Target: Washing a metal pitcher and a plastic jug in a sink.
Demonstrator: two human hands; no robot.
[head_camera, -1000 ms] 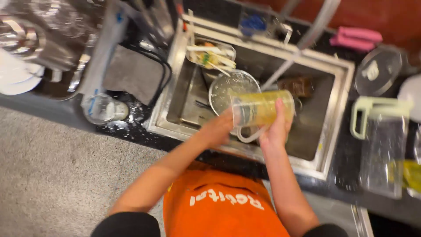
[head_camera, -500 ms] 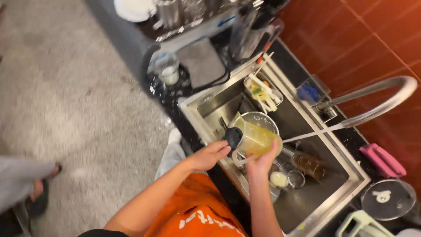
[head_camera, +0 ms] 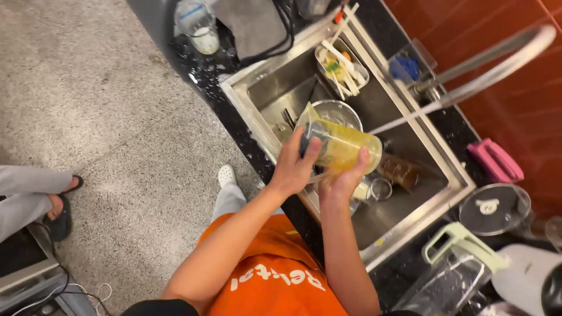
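L hand (head_camera: 294,167): you are pressing a dark scrubber (head_camera: 305,142) inside the jug mouth | R hand (head_camera: 344,178): gripping the yellow measuring jug (head_camera: 342,146), tilting it over the sink (head_camera: 256,126) so drips are falling in.

We have one view, worn on the head and looking steeply down past an orange apron (head_camera: 269,275) at both forearms. It faces the steel sink (head_camera: 257,99), set diagonally in frame and fairly near, with floor (head_camera: 88,117) at left and red wall (head_camera: 503,105) at upper right.
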